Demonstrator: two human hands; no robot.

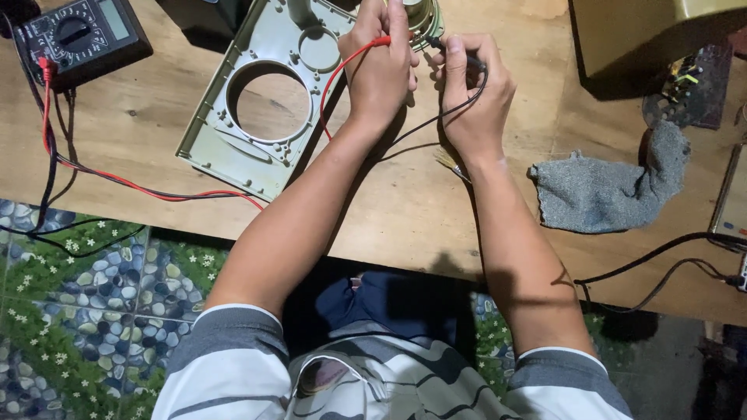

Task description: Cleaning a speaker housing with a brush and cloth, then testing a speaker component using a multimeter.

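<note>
- Striped shirt [389, 381] and both forearms fill the bottom of the view, reaching up over the wooden desk [405, 202].
- Left hand [380, 70] has its fingers clamped on the red probe [380, 40], tip pressed toward the small round speaker [424, 17] at the top edge.
- Right hand [476, 89] has fingers pinched shut around the black probe [459, 54], also aimed at that speaker, so both leads look to be on it or just beside it. Exact contact points are hidden by the fingers.
- Multimeter [78, 35] sits top left, red and black leads plugged in. Can't make out the display from here.
- Greenish plastic panel [257, 93] with round cutouts lies flat just left of the hands, already stripped of its parts.
- Grey rag [607, 187] is off to the right, untouched.
- My take: teardown's done, probing is mid-way, and reassembly isn't started.
</note>
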